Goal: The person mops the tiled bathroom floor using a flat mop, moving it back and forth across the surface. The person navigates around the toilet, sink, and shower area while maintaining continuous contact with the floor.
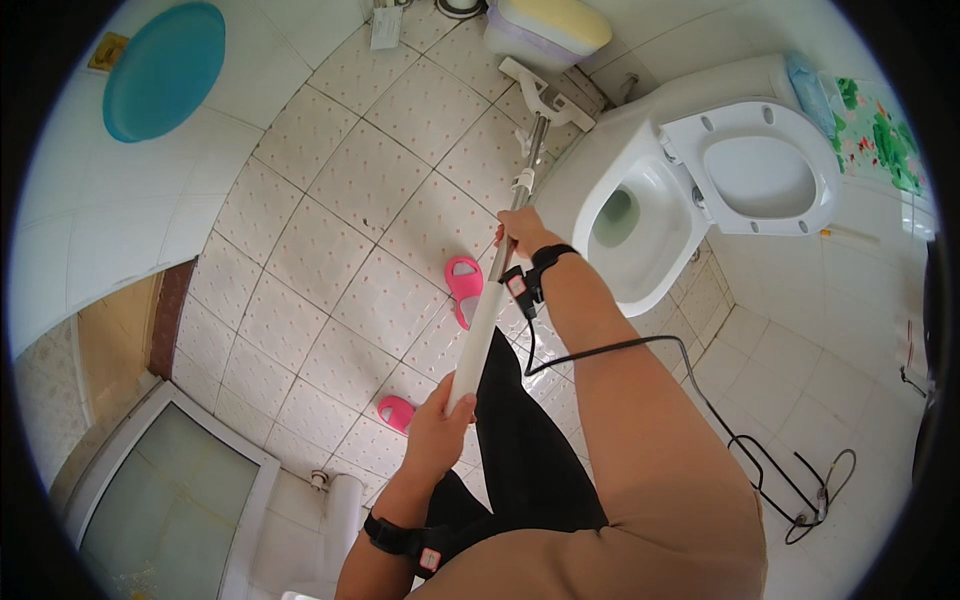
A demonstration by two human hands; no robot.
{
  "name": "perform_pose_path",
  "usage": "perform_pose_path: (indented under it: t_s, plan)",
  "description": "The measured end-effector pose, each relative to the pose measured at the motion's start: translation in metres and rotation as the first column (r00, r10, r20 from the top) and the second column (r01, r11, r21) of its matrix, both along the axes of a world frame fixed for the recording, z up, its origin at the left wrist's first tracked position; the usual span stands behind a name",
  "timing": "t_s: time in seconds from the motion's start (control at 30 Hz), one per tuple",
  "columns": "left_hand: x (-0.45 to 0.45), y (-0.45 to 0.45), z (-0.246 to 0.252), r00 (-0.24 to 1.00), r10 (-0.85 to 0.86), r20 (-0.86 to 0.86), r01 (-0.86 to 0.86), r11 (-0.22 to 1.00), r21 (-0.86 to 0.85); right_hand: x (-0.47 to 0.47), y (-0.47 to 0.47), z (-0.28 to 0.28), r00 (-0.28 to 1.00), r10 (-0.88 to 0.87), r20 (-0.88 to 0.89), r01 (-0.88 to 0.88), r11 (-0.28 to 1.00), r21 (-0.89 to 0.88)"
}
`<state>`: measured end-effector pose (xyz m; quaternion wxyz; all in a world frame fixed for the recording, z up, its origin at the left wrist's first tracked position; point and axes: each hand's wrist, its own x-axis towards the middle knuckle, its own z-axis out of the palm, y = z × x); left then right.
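Both my hands hold a long mop, its metal pole [535, 150] slanting away from me across the tiled floor. My left hand [442, 429] is wrapped round the end of the white handle sleeve [477, 341]. Farther along, my right hand [520, 229] grips the bare metal part of the pole. The white mop head [551, 101] is at the floor, between a yellow-lidded bin [547, 34] and the base of the white toilet [637, 225]. Its underside is hidden. Each of my wrists carries a black strap.
The toilet's seat and lid [765, 169] are raised. Pink slippers [464, 281] are on my feet. A blue basin [165, 71] is at the left wall. A framed glass door panel [172, 495] stands lower left. A black cable [622, 345] crosses my right forearm.
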<state>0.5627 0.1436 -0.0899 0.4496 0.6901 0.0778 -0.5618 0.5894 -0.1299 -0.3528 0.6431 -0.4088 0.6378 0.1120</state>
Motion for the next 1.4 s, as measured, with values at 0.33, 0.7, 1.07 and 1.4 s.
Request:
perform_pose_path:
  t_s: [0.33,0.7,1.07,1.4]
  plan:
    - [-0.02,0.249,0.024,0.996,-0.064,0.058,0.045,0.961,0.273,-0.041,0.278,-0.006,0.963,-0.027,0.268,-0.004,0.993,0.115]
    - [-0.092,0.341,0.073,0.981,0.17,0.09,-0.191,0.922,0.336,-0.07,0.373,0.101,0.991,0.069,-0.118,-0.056,0.992,0.111]
    - [-0.055,-0.027,-0.037,0.998,0.056,0.004,-0.056,0.996,0.067,-0.022,-0.02,-0.014,0.316,0.829,-0.462,-0.944,0.225,-0.241]
    - [-0.109,-0.074,-0.049,0.985,-0.167,-0.052,0.168,0.985,0.022,-0.068,-0.058,-0.025,0.903,0.421,-0.081,-0.429,0.892,-0.145]
